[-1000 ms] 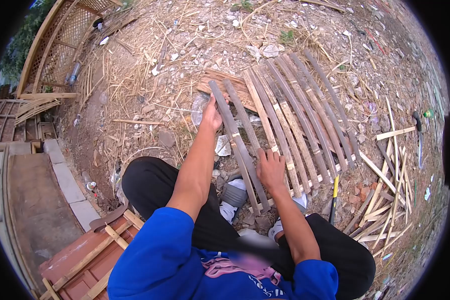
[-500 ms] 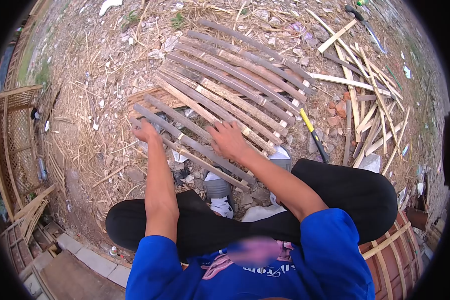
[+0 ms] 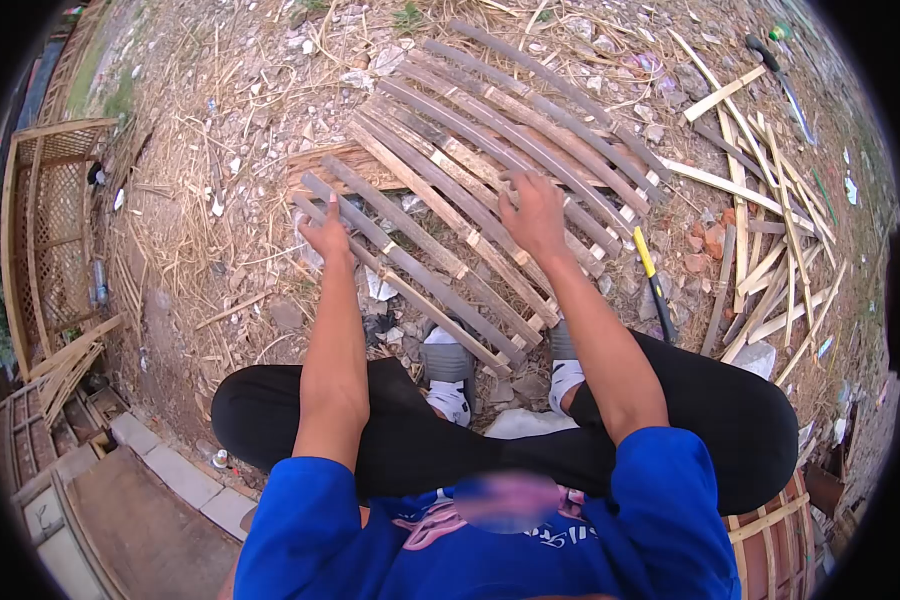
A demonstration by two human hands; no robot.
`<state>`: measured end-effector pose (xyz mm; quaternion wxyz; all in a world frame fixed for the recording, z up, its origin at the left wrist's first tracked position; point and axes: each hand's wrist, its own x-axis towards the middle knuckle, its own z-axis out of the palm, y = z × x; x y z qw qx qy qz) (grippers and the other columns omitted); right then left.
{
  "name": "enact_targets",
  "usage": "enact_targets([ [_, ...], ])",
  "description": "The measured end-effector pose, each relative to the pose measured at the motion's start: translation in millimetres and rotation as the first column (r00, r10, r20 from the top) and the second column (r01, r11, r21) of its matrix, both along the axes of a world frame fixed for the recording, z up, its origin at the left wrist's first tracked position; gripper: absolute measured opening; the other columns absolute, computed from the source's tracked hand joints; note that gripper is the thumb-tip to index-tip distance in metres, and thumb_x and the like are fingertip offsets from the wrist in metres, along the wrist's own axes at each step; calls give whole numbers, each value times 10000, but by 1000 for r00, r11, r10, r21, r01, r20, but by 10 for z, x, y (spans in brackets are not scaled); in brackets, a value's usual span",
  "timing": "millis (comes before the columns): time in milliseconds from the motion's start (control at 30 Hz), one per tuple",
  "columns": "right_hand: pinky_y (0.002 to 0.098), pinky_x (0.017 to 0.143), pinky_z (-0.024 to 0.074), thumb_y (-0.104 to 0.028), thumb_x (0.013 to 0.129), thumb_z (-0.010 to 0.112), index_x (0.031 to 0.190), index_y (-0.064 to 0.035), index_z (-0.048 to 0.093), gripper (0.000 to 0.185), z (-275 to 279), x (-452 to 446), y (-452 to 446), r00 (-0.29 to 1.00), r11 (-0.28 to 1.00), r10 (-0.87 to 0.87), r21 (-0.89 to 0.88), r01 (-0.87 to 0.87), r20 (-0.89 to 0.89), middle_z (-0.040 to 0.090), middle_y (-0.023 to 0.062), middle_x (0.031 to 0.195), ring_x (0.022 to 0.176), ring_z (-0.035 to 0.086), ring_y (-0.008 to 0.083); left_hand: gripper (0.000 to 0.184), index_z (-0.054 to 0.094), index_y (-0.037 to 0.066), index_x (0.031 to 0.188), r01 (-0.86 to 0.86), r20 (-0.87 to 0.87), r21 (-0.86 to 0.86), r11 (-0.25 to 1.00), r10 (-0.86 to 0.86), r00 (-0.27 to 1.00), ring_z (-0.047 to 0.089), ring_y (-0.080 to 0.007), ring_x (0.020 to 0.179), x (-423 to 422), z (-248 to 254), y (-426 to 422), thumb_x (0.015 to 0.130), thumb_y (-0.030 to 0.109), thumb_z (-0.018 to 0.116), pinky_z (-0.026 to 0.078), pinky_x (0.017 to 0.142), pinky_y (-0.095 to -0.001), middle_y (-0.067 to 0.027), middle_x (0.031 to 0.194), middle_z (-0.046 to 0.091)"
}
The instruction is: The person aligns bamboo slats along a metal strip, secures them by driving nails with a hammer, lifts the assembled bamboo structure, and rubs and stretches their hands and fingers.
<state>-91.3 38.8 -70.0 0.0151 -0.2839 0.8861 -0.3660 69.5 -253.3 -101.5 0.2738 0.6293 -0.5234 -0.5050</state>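
Note:
Rows of narrow wooden slats lie side by side on the ground in front of me, across a wider wooden board [image 3: 305,172] that shows at the left. My left hand [image 3: 325,238] is closed around the left end of the nearest slat [image 3: 430,305], one finger reaching onto the second slat [image 3: 410,262]. Farther along, my right hand [image 3: 536,215] bends its fingers over a slat [image 3: 475,163] in the middle of the row; its fingertips are partly hidden. Short pale wood pieces [image 3: 625,213] show between the slats near their right ends.
A yellow-and-black tool handle [image 3: 656,285] lies right of the slats. Beyond it are a loose pile of thin wood strips [image 3: 760,230], broken bricks [image 3: 710,240] and a saw [image 3: 785,80]. A lattice panel [image 3: 60,220] stands at the left. Straw and stones cover the ground.
My right hand has moved from the nearer slats to ones farther away. My left hand stays at the slat ends, with a finger now stretched over the second slat. The view has shifted slightly.

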Motion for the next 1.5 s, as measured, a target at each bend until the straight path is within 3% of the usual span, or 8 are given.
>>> enact_targets([
  [100, 455, 850, 444, -136, 814, 631, 1092, -77, 643, 284, -98, -811, 404, 936, 931, -349, -99, 352, 47, 632, 129, 970, 959, 591, 327, 736, 317, 49, 1294, 35, -31, -30, 999, -36, 999, 537, -136, 591, 114, 68, 268, 801, 258, 821, 457, 502, -272, -98, 887, 593],
  [267, 468, 908, 450, -285, 793, 681, 1171, -41, 579, 461, -344, -1629, 1240, 497, 481, -846, -124, 868, 193, 599, 169, 1116, 1027, 563, 362, 910, 229, 4, 1441, -29, 41, 59, 998, 27, 999, 548, -264, 1000, 397, 175, 1085, 839, 452, 745, 431, 906, -375, -170, 1116, 537],
  [500, 491, 1053, 396, -374, 811, 702, 1334, 63, 359, 763, -238, -1168, 1442, 71, 155, -824, 103, 982, 562, 435, 285, 1336, 1180, 499, 413, 773, 292, -3, 1391, 50, -19, 280, 959, -47, 999, 561, -241, 1032, 648, -75, 2254, 878, 397, 709, 440, 909, -375, -166, 1193, 553],
  [767, 501, 1012, 458, -268, 836, 734, 1356, 109, 354, 747, -717, -960, 1567, 208, 371, -271, -97, 924, 940, 484, 271, 1342, 1198, 544, 363, 523, 407, 7, 1243, 18, -103, 412, 911, 26, 994, 647, -203, 866, 861, 145, 2635, 892, 248, 711, 505, 771, -328, -135, 1084, 627],
  [1067, 542, 1046, 395, -412, 833, 753, 1371, -21, 504, 710, -421, -880, 1460, 156, 495, -193, -41, 868, 969, 452, 184, 1423, 1235, 506, 362, 751, 387, 97, 1396, 204, -198, 651, 731, -96, 976, 523, -323, 1203, 1082, 346, 2763, 852, 509, 699, 353, 1032, -568, -114, 1351, 499],
  [1300, 539, 834, 560, -431, 928, 638, 1299, -41, 532, 549, -340, -828, 1508, 284, 442, 38, -271, 855, 958, 618, 145, 1179, 1029, 656, 301, 707, 418, 96, 1384, 107, -111, 617, 780, -49, 993, 573, -285, 1099, 975, 481, 2919, 901, 584, 589, 410, 960, -559, -100, 1287, 538],
  [1333, 531, 832, 568, -401, 962, 594, 1302, -53, 534, 490, -239, -833, 1511, 236, 449, 42, -230, 863, 971, 616, 143, 1184, 1001, 669, 271, 567, 583, 20, 1081, 21, -5, 506, 862, -22, 1000, 658, -186, 729, 937, 411, 2982, 929, 566, 557, 523, 679, -374, -73, 883, 673],
  [1500, 506, 839, 569, -379, 972, 580, 1276, -55, 551, 445, -54, -892, 1580, 333, 419, 90, -339, 842, 939, 631, 144, 1147, 982, 668, 258, 692, 613, -29, 1002, 72, 6, 369, 927, -80, 997, 668, -211, 660, 1021, 36, 3042, 976, 620, 376, 520, 628, -339, -113, 698, 648],
])
